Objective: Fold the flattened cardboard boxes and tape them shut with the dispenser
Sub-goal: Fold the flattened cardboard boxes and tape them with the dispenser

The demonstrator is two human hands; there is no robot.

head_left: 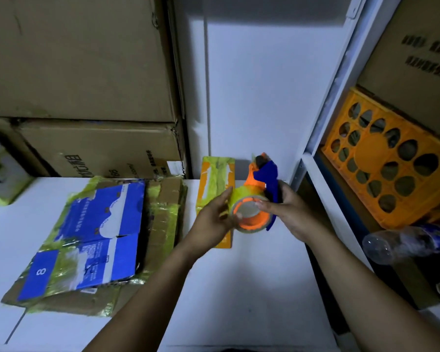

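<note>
An orange and blue tape dispenser with a roll of yellowish tape is held above the white table. My right hand grips its blue handle side. My left hand holds the roll from the left, thumb on the tape. A flattened blue and white cardboard box with yellow tape remnants lies on a stack of flattened brown cardboard at the left. A narrow flattened orange box lies under my left hand, partly hidden.
Large brown cartons are stacked against the wall at the back left. A white shelf post stands at the right, with an orange plastic crate and a clear plastic bottle on the shelving. A small white box sits far left.
</note>
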